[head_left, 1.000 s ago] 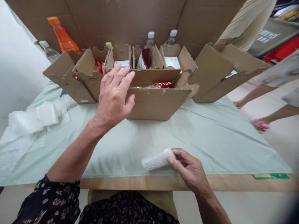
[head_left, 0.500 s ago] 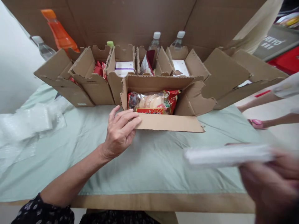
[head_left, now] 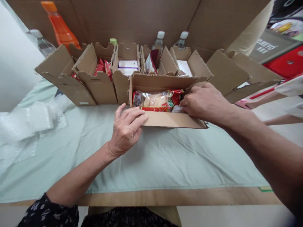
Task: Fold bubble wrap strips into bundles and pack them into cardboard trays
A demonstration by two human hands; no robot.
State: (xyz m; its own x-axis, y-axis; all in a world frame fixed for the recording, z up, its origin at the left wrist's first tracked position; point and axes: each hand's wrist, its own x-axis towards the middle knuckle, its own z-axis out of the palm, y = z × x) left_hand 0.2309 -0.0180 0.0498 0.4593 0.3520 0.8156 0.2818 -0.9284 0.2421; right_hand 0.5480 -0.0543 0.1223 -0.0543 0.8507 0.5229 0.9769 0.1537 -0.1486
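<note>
Change: right hand [head_left: 207,101] has come in off the bench [head_left: 165,197] and is now down in the right end of the front box [head_left: 132,83], taking the roll [head_left: 176,109] with it. So the roll is now inside the walls, just beside the bag [head_left: 153,101], instead of out over the cloth [head_left: 153,164].

Right grip: fingers bunched, looks pinched on the roll; most of it is hidden by the hand and front wall. Left hand [head_left: 126,129] stays at the left part of the flap [head_left: 175,120], fingertips over its edge, flap leaning outward. Can't tell if the left thumb presses from below or just rests.

Materials: front box is plain brown corrugated, matte, long and narrow, with wavy cut edges on the side flaps. Bag is glossy, clear film with red printed ends, pale rounded pieces showing through. Roll is translucent bubble wrap, only a cloudy bit visible. Cloth is pale green, thin, creased, over a wooden bench edge.

Around: spare wrap [head_left: 30,123] in a crumpled, see-through heap at left. More boxes [head_left: 98,82] of the same board stand behind. Orange bottle [head_left: 62,28] leans behind the leftmost ones, smooth and tapered, in front of a tall flat brown panel [head_left: 137,19].
</note>
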